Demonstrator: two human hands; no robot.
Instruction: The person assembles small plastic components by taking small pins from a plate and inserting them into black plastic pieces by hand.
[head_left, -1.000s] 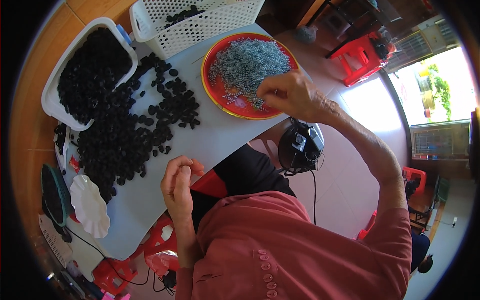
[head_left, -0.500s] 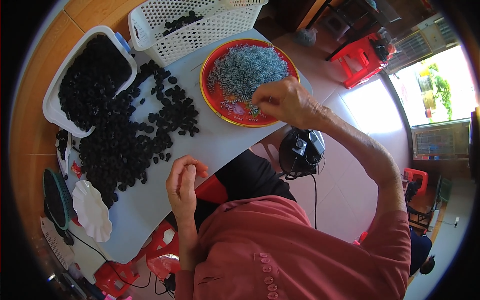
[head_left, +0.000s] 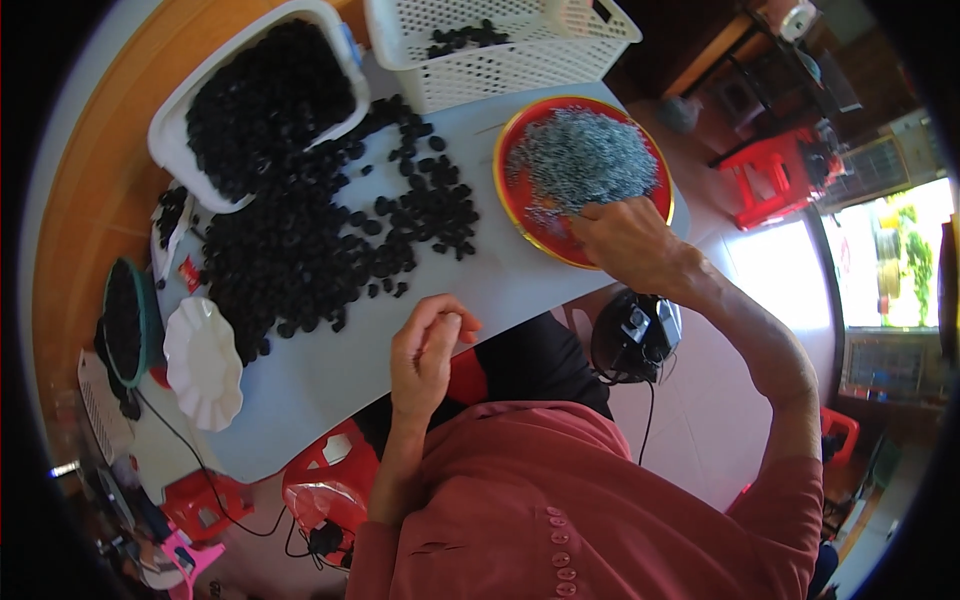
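Observation:
My right hand (head_left: pixel 632 242) reaches into a round red tray (head_left: pixel 520 208) with a yellow rim, fingers bent down and pressed together at the near edge of a heap of small silvery metal pieces (head_left: pixel 585 155), like tiny springs or screws. Its fingertips are partly hidden, and so is anything between them. Above the table's near edge my left hand (head_left: pixel 428 358) is held closed, fingers curled with the thumb against them. What it may hold cannot be seen. Many small round black parts (head_left: pixel 290 260) lie heaped to the left of the tray.
A white tub (head_left: pixel 175 150) full of black parts tips onto the heap at the far left. Behind stands a white perforated basket (head_left: pixel 500 75) with more black parts. A white wavy-edged dish (head_left: pixel 203 365) and a green basket (head_left: pixel 125 320) are at the left end of the grey table (head_left: pixel 300 400).
The view has shifted, so the table appears further right. My right hand has lowered, its fingertips now at the tray's near side. My left hand stays closed in much the same pose.

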